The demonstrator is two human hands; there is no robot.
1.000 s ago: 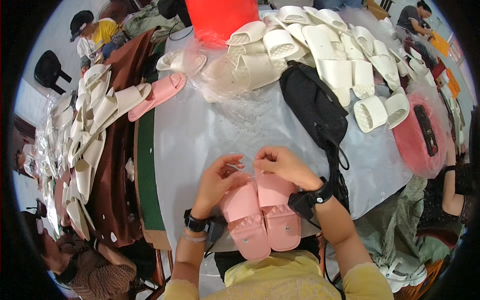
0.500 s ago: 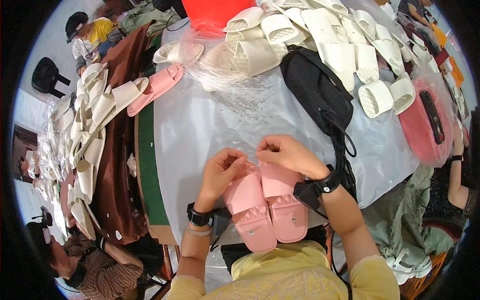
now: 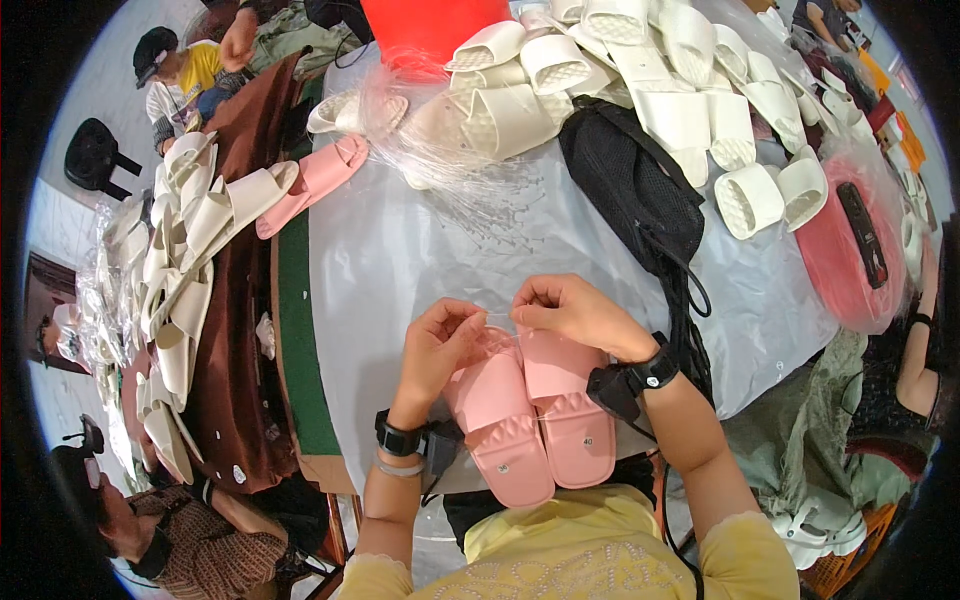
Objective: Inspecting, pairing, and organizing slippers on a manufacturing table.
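Observation:
A pair of pink slippers [image 3: 545, 425] lies side by side at the table's near edge, open toes pointing away from me. Over the toe of the left slipper, my left hand [image 3: 440, 345] is closed in a pinch. My right hand [image 3: 575, 312] pinches above the toe of the right slipper, close to the left fingertips. Between the fingertips a thin clear plastic strand shows faintly; its ends are hidden. Farther out lies a loose bunch of clear plastic ties [image 3: 480, 205].
White slippers [image 3: 675, 120] are heaped at the far right, with more [image 3: 185, 300] on the brown cloth at left. A black mesh bag [image 3: 635, 185], a red bag [image 3: 425, 30] and a pink bag [image 3: 845, 245] surround the work area. Co-workers sit at left and right.
My hands stay pinched above the toes, with only a slight shift. At upper left another person's hand has come into view. White slippers on the far heap have shifted.

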